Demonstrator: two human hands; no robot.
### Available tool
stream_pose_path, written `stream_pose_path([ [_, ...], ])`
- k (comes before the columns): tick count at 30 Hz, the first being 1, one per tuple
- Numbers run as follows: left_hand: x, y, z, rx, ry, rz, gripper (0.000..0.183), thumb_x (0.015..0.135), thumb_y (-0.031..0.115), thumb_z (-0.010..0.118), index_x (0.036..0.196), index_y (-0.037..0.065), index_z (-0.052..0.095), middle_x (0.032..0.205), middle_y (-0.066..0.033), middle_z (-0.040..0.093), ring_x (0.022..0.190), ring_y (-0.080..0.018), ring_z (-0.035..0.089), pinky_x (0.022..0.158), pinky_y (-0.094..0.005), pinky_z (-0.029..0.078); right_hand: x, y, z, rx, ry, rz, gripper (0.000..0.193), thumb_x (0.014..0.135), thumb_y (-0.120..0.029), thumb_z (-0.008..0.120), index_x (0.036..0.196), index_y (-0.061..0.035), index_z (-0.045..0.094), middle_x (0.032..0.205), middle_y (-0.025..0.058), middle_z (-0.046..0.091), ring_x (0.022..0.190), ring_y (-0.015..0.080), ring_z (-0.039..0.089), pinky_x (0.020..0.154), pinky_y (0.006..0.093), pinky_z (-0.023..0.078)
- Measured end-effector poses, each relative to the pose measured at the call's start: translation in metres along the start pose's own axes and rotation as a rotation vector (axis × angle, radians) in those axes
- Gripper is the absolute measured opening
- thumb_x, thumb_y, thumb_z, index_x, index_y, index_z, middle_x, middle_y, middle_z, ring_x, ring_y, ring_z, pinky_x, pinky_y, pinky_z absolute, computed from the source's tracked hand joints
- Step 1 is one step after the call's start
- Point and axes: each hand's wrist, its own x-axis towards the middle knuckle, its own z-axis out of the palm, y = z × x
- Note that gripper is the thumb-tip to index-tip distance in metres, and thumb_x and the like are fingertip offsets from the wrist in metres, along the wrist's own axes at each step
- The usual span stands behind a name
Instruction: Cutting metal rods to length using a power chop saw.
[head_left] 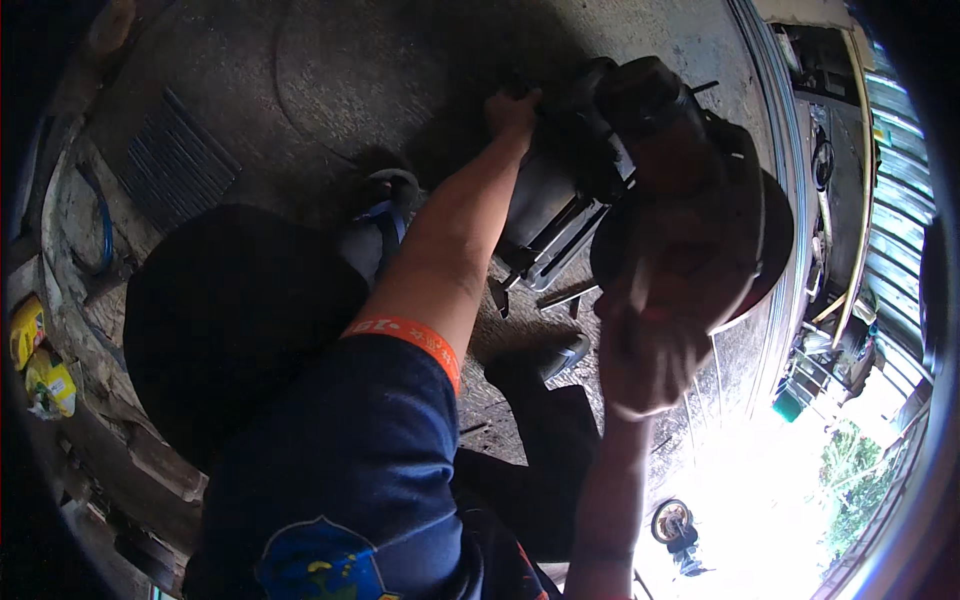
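A dark cut-off saw (690, 190) with a large round guard stands on the floor right of centre, its motor housing at the top. My right hand (655, 360), somewhat blurred, is closed around the saw's handle at its near end. My left arm reaches far forward across the saw's left side. There my left hand (513, 108) has its fingers curled at the dark far end of the saw's base; what they grip is lost in shadow. Between the hands lies the saw's metal base with a clamp frame (565, 240).
Several thin metal bars (180, 155) lie bundled on the floor at left. Long metal pipes (775, 150) run along the right. My sandalled foot (390, 190) and dark shoe (565, 355) flank the saw's near side. Yellow packages (45, 360) sit far left. A wheel (672, 520) shows near the bright opening.
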Motion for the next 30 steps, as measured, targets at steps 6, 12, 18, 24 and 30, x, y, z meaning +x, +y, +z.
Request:
stream_pose_path([
  [6, 0.002, -0.023, 0.006, 0.073, -0.106, -0.045, 0.028, 0.072, 0.019, 0.078, 0.086, -0.003, 0.067, 0.082, -0.0133, 0.068, 0.071, -0.0183, 0.061, 0.067, -0.0336, 0.048, 0.059, 0.101, -0.045, -0.369, 0.095, 0.185, 0.014, 0.077, -0.025, 0.072, 0.079, -0.0115, 0.069, 0.075, -0.0011, 0.068, 0.064, 0.0135, 0.064, 0.057, 0.0242, 0.049],
  [12, 0.016, -0.02, 0.004, 0.12, -0.127, 0.092, 0.026, 0.073, 0.016, 0.078, 0.083, -0.004, 0.066, 0.08, -0.011, 0.067, 0.07, -0.016, 0.058, 0.065, -0.033, 0.047, 0.13, 0.194, -0.058, -0.513, 0.17, 0.009, 0.027, 0.072, -0.031, 0.078, 0.087, -0.0095, 0.071, 0.08, -0.0005, 0.07, 0.067, 0.0082, 0.065, 0.061, 0.0226, 0.051],
  [18, 0.013, -0.018, 0.006, 0.038, -0.117, -0.027, 0.031, 0.075, 0.018, 0.077, 0.094, -0.004, 0.065, 0.089, -0.0071, 0.066, 0.081, -0.0154, 0.059, 0.076, -0.0286, 0.047, 0.141, 0.149, -0.056, 0.035, 0.318, 0.459, 0.029, 0.079, -0.025, 0.063, 0.096, -0.0027, 0.07, 0.081, 0.0141, 0.069, 0.067, 0.0188, 0.066, 0.062, 0.0301, 0.052],
  [24, 0.01, -0.009, 0.001, 0.022, -0.107, -0.012, 0.026, 0.076, 0.013, 0.076, 0.092, -0.004, 0.065, 0.085, -0.0093, 0.067, 0.077, -0.0158, 0.061, 0.071, -0.0299, 0.049, 0.028, 0.14, -0.025, -0.732, 0.625, 0.302, 0.023, 0.089, -0.02, 0.059, 0.1, -0.0004, 0.064, 0.091, 0.0147, 0.065, 0.08, 0.0258, 0.065, 0.067, 0.0326, 0.053],
  [30, 0.013, -0.009, 0.0, 0.08, -0.124, -0.025, 0.036, 0.076, 0.013, 0.076, 0.104, -0.005, 0.061, 0.093, -0.009, 0.066, 0.08, -0.0156, 0.061, 0.073, -0.0267, 0.05, -0.089, 0.09, 0.039, 0.228, 0.931, 1.037, 0.016, 0.089, -0.001, 0.054, 0.102, 0.0057, 0.06, 0.096, 0.0145, 0.065, 0.088, 0.0188, 0.062, 0.08, 0.0283, 0.048],
])
